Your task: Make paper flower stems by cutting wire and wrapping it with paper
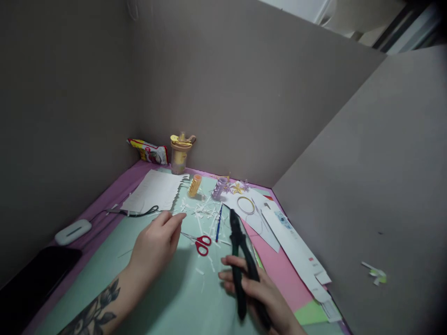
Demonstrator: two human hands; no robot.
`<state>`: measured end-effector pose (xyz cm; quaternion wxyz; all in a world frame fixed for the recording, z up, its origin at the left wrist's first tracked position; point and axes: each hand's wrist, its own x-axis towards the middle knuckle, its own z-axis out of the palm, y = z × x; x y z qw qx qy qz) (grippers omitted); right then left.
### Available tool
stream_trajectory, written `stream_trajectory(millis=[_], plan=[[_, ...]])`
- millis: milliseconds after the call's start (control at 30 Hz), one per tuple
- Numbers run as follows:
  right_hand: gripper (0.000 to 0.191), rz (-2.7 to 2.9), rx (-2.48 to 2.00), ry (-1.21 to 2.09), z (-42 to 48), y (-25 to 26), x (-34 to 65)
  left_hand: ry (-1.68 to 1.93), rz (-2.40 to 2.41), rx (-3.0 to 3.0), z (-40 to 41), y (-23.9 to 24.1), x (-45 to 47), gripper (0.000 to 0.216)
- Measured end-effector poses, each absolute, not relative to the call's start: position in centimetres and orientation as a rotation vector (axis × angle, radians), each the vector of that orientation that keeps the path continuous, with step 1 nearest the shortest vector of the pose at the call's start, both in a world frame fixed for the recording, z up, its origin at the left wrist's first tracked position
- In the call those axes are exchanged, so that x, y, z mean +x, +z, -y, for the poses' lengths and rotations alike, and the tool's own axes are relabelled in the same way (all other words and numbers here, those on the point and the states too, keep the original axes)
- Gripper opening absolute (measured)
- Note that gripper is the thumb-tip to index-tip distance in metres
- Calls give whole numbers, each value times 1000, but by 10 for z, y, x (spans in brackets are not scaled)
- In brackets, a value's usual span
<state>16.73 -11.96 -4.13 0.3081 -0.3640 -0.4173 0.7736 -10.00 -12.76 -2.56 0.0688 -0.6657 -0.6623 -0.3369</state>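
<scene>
1. The right hand (260, 291) grasps black-handled pliers (238, 237), its fingers and thumb around the handles, which stand spread apart.
2. The pliers lie across the fingers and palm; their dark head reaches past the fingertips, pointing away from the person. The handle ends extend back toward the wrist.
3. The left hand (153, 244) is to the left, well apart from the pliers, with fingers curled and thumb and forefinger extended close together. I cannot tell whether anything thin is pinched there.
4. Between the hands, red-handled scissors (202, 245) rest on a pale green surface (167, 302), blades toward the left hand.
5. A slim blue tool (219, 223) lies just left of the pliers' head.
6. Beyond the hands are scattered white paper strips (204, 211), an orange cylinder (194, 185) and a purple cylinder (219, 188).
7. A yellowish ring (246, 198) lies on white paper (268, 239), beyond the pliers and slightly right.
</scene>
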Motion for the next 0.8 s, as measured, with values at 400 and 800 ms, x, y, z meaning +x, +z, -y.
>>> stream_trajectory(millis=[400,800], plan=[[66,1587,-760,2059,115,-42,137,-789,1817,-1975,138,-14,-92,27],[53,1902,-858,1682,111,-34,130,-696,1718,-2093,139,-21,-86,29]])
